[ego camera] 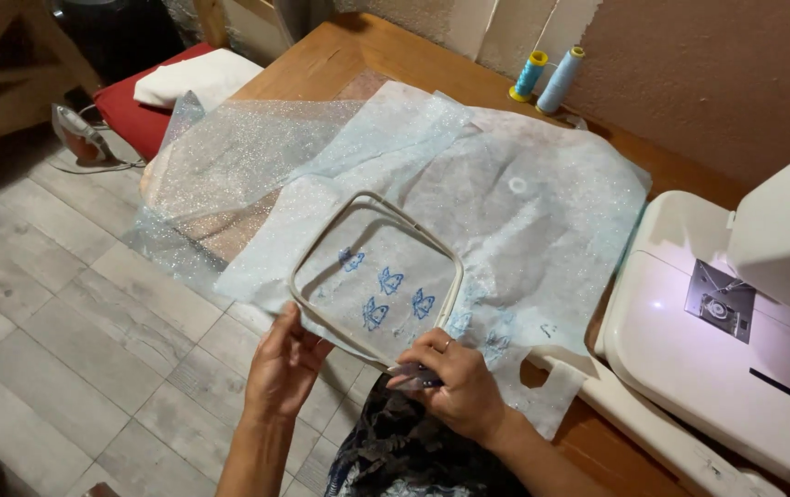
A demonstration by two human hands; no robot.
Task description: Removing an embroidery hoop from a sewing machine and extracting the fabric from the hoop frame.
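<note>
Hands meet at the near edge of an embroidery hoop (376, 276), a rounded rectangular frame of pale plastic lying on sheer, glittery pale-blue fabric (469, 184) spread over a wooden table (340, 55). My left hand (283, 368) grips the hoop's near left corner, fingers curled under the rim. My right hand (455, 382) is closed on the near right corner, pinching something small and dark there; I cannot tell what it is. The two hands sit near each other but apart.

Inside the hoop, four blue stitched butterflies (390, 293) show on the stretched cloth. I judge the work here goes best with the frame held steady and level by my left hand, while my right works slowly at its corner, so the thin fabric neither puckers nor tears near the stitching.

A white sewing machine (717, 340) stands to the right; two thread spools (547, 78) stand by the wall.
</note>
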